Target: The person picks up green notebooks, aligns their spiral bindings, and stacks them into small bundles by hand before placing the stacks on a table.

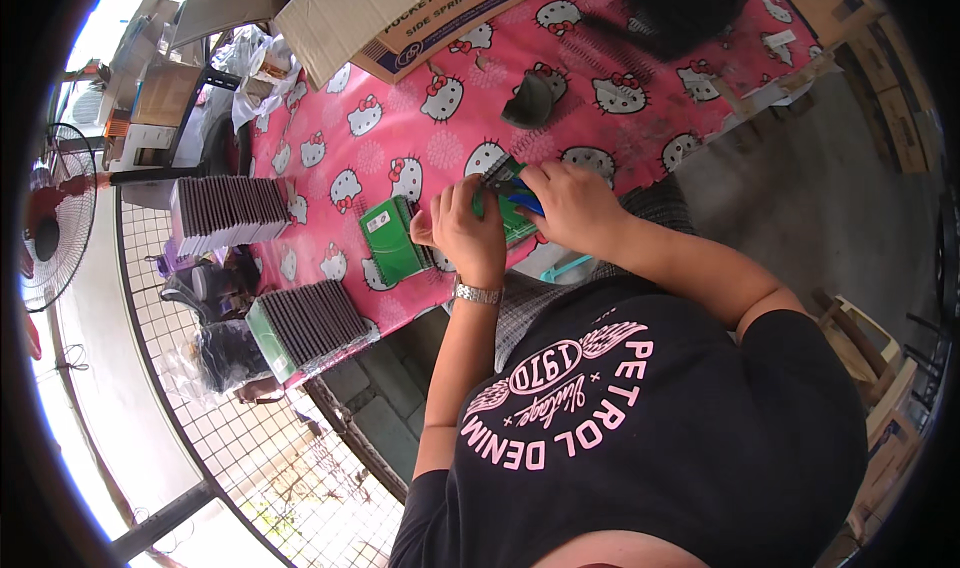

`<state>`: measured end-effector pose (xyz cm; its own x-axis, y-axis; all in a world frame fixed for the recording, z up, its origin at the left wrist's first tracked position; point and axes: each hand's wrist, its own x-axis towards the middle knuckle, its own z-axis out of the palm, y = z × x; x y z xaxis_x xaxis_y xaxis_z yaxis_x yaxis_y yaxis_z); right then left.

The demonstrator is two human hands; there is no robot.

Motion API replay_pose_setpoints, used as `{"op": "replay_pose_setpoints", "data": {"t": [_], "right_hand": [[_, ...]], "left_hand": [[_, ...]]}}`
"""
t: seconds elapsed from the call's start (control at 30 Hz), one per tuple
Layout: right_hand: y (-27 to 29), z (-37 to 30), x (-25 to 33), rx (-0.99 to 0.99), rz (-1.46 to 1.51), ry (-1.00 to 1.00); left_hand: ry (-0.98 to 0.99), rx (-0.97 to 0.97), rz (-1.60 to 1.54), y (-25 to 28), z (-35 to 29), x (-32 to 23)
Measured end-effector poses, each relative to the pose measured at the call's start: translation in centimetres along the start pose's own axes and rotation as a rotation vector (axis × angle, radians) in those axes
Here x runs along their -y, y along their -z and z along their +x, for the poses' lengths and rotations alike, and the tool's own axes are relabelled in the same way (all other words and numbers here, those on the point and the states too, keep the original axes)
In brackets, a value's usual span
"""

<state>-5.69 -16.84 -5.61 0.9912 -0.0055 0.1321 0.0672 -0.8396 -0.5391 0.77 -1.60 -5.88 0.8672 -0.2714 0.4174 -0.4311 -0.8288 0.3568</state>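
Note:
My right hand [578,208] is closed around blue-handled pliers [526,204] above the near edge of the table. Their jaws meet the spiral edge of a small green notebook [518,226]. On that notebook, close to the pliers, my left hand [464,230] has its fingers bent and pinched; they partly cover it. Just left of my left hand lies a green spiral notebook [390,236], apparently on top of others. A dark, curved piece [528,102] rests on the cloth beyond the pliers.
Stacked spiral notebooks stand at left, one stack [230,213] farther and another [308,326] nearer. An open cardboard box [440,18] is at the back. A heap of black wire coils [680,13] lies far right on the pink cloth [385,138]. A fan [58,218] stands at far left.

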Motion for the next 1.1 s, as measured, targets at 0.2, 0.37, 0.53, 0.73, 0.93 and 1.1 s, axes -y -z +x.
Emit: {"op": "replay_pose_setpoints", "data": {"t": [0.2,0.37,0.53,0.73,0.93,1.1], "right_hand": [[-1.5,0.3,-2.9,0.011,0.187,0.053],[1.1,-0.7,-8.8,0.070,-0.135,-0.012],[-0.9,6.0,-13.5,-0.261,-0.068,0.222],[0.2,11.7,-10.9,0.323,0.194,0.206],[3.0,9.8,-6.6,0.755,0.666,0.228],[3.7,10.0,-5.9,0.929,1.152,0.032]], "left_hand": [[-0.005,-0.013,-0.002,0.6,0.5,0.6],[-0.077,0.024,-0.068,1.9,1.0,3.4],[-0.322,0.164,-0.081,1.2,0.3,0.6],[-0.085,0.131,0.014,1.8,-1.6,1.3],[-0.096,0.153,-0.254,1.1,-1.0,2.7],[-0.081,0.249,-0.318,1.3,-0.3,3.6]]}}
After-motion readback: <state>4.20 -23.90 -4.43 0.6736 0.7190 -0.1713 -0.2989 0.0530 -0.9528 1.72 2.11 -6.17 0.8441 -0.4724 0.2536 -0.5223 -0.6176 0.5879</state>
